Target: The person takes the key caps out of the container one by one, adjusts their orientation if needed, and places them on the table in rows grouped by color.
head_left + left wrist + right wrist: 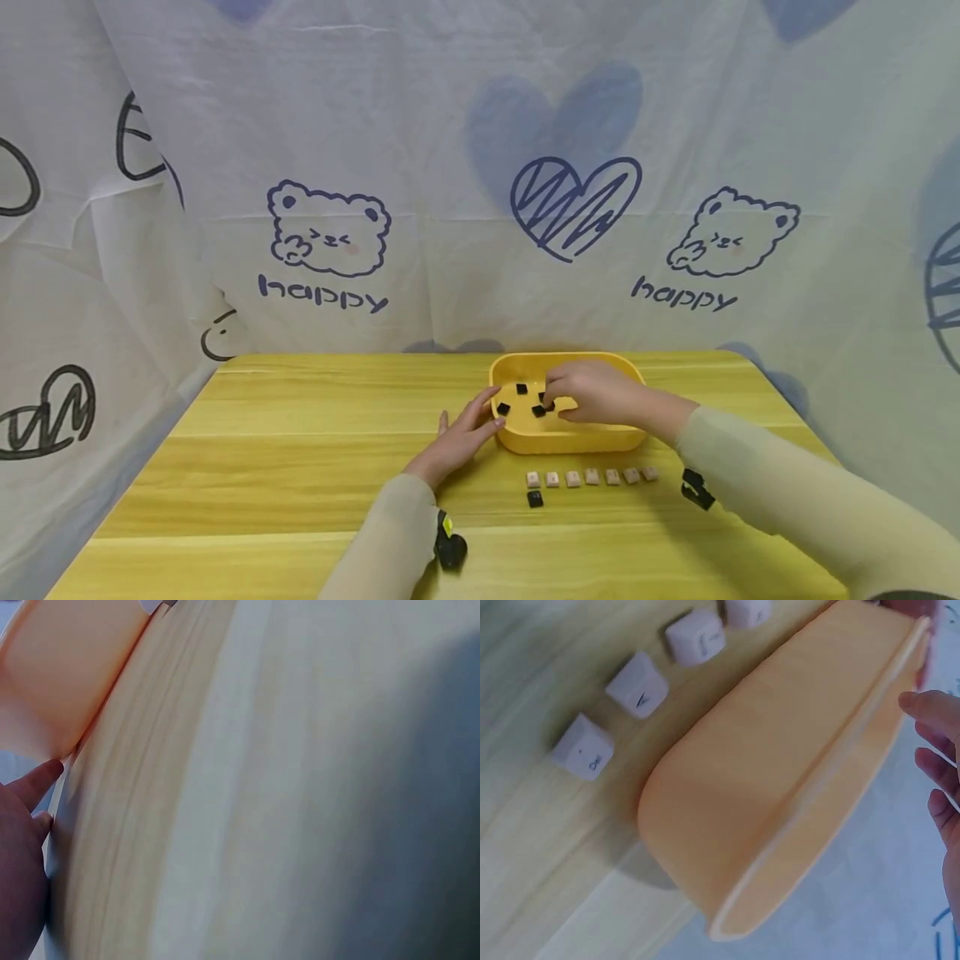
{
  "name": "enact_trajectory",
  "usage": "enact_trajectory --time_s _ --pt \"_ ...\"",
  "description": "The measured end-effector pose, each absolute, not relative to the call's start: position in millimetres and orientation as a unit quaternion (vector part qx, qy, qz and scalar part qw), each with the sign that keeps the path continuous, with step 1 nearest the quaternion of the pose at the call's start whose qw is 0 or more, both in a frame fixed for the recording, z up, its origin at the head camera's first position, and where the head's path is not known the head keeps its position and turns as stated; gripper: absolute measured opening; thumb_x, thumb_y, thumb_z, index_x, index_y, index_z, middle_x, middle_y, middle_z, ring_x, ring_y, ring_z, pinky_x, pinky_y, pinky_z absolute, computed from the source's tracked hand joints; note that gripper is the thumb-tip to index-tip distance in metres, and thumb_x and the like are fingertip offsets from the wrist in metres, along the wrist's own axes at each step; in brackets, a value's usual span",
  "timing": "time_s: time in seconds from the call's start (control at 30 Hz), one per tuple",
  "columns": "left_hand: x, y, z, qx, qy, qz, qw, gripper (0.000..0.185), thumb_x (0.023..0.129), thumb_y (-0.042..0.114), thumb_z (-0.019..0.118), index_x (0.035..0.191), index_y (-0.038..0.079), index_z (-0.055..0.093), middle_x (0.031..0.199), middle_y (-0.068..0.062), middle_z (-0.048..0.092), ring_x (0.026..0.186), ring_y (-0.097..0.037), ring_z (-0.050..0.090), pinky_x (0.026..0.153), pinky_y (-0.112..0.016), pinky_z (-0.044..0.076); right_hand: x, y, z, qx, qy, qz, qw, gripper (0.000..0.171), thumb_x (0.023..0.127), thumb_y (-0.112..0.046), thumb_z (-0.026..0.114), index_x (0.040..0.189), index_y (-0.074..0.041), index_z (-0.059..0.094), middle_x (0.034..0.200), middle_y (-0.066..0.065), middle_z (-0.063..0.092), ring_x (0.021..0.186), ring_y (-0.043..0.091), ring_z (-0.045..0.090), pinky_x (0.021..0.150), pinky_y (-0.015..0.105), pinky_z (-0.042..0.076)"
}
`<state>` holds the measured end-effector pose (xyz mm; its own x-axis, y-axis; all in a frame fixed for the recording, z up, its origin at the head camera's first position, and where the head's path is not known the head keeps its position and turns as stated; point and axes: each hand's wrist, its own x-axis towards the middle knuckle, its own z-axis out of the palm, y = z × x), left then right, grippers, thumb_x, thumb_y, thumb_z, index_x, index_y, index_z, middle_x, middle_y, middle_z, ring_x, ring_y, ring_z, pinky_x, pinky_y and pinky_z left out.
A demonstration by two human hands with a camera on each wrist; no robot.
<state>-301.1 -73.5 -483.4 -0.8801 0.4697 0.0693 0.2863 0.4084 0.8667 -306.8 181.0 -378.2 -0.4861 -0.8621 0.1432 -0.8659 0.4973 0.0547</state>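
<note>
Seven pale keycaps (590,477) are lined up in a row on the wooden table (300,467) just in front of the yellow tray (570,437), with one black keycap (535,498) set before the row's left end. Several black keycaps (503,408) are scattered inside the tray. The tray's left wall is touched by the left hand (461,437), fingers held straight. Inside the tray, a black keycap appears to be pinched by the curled fingertips of the right hand (592,392).
</note>
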Motion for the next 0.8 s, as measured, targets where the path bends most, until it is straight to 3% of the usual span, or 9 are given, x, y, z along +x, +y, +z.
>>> enact_trajectory --time_s 0.27,0.43,0.8 --pt "-300 -74 -481 0.228 0.829 0.501 0.094 0.057 0.103 0.038 0.047 0.155 0.03 0.024 0.15 -0.01 0.042 0.141 -0.027 0.031 0.107 -0.058 -0.022 -333 176 -397 0.505 -0.861 -0.05 0.043 0.021 0.076 -0.013 0.085 0.095 -0.014 0.077 0.089 -0.002 0.063 0.077 0.011 0.059 0.071 0.028 0.053" --pt "-299 -73 -481 0.228 0.832 0.498 0.094 0.057 0.103 0.038 0.047 0.155 0.029 0.025 0.15 -0.011 0.042 0.141 -0.027 0.031 0.107 -0.059 -0.022 -345 176 -410 0.48 -0.877 -0.02 0.003 0.024 0.078 -0.014 0.083 0.102 -0.013 0.077 0.093 -0.005 0.063 0.084 0.014 0.062 0.077 0.032 0.053" --pt "-299 -74 -480 0.224 0.834 0.497 0.087 0.058 0.102 0.041 0.048 0.155 0.028 0.026 0.149 -0.01 0.043 0.14 -0.025 0.034 0.108 -0.059 -0.021 -362 172 -426 0.441 -0.895 0.036 -0.047 0.024 0.08 -0.013 0.079 0.104 -0.014 0.076 0.092 -0.004 0.062 0.081 0.013 0.06 0.074 0.032 0.053"
